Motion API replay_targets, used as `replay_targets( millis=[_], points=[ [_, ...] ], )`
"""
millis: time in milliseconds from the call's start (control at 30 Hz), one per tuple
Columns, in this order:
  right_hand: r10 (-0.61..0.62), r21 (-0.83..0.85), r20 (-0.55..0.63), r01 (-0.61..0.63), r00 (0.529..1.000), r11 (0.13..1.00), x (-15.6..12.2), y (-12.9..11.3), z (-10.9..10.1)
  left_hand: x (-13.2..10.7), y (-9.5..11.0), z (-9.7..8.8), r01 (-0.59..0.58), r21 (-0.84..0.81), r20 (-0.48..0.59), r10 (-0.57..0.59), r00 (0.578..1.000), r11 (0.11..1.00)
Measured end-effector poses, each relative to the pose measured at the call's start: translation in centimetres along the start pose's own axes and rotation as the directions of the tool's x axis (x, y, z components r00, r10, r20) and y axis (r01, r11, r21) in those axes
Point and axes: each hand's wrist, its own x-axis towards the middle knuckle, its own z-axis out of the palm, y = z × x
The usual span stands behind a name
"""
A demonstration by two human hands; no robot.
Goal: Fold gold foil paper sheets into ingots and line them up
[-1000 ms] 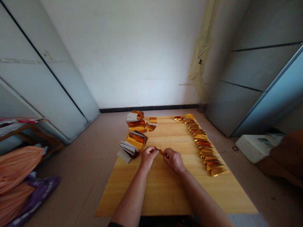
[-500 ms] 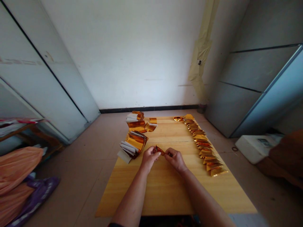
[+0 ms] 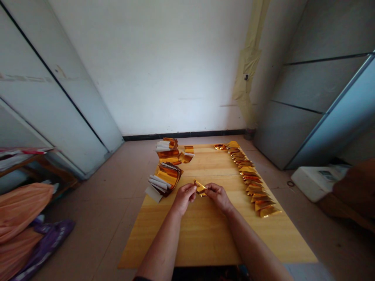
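Note:
Both of my hands pinch one small folded piece of gold foil paper (image 3: 200,188) above the wooden board (image 3: 205,230). My left hand (image 3: 183,197) grips its left end and my right hand (image 3: 216,196) grips its right end, fingers closed. A fanned stack of gold and white paper sheets (image 3: 164,179) lies just left of my left hand. Another stack (image 3: 167,150) sits farther back. A long row of folded gold pieces (image 3: 252,181) runs along the board's right side.
The board lies on a tiled floor. Orange and purple bags (image 3: 26,226) are piled at the left under a low shelf. A white box (image 3: 316,180) sits on the floor at the right. Grey panels lean against both side walls.
The gold piece between my fingers has widened and lifted slightly. Both hands have shifted a little closer together and nearer to me.

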Motion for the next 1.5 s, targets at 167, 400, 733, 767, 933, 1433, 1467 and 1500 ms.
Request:
replay_targets(
  millis=[167,400,733,767,933,1433,1467,1500],
  points=[
    [0.055,0.149,0.085,-0.067,0.995,0.987,-0.3,-0.5,0.0,-0.5,0.2,0.2,0.02,-0.136,0.027,-0.017,0.999,0.991],
    [0.075,0.28,0.146,-0.114,0.986,0.953,-0.5,-0.6,0.4,-1.2,0.5,0.4,0.093,-0.329,0.159,-0.042,0.986,0.94],
    [0.087,0.345,0.113,-0.122,0.99,0.931,-0.7,0.1,0.7,-1.1,-0.8,0.3,0.115,-0.416,0.158,-0.053,0.986,0.902],
    [0.09,0.349,0.112,-0.124,0.99,0.929,-0.7,0.1,0.7,-1.2,-0.9,0.3,0.115,-0.42,0.159,-0.052,0.986,0.9],
    [0.096,0.348,0.122,-0.133,0.988,0.928,-0.8,0.2,0.8,-1.3,-1.1,0.4,0.121,-0.442,0.174,-0.048,0.984,0.889],
    [0.081,0.335,0.188,-0.142,0.979,0.931,-0.7,-0.1,0.9,-1.3,-1.4,0.5,0.197,-0.569,0.223,-0.081,0.971,0.798],
    [0.083,0.337,0.188,-0.144,0.979,0.931,-0.7,-0.1,0.9,-1.3,-1.5,0.4,0.193,-0.567,0.223,-0.076,0.972,0.801],
    [0.086,0.335,0.187,-0.146,0.979,0.931,-0.7,-0.1,0.9,-1.3,-1.5,0.4,0.188,-0.563,0.222,-0.072,0.972,0.805]
  ],
)
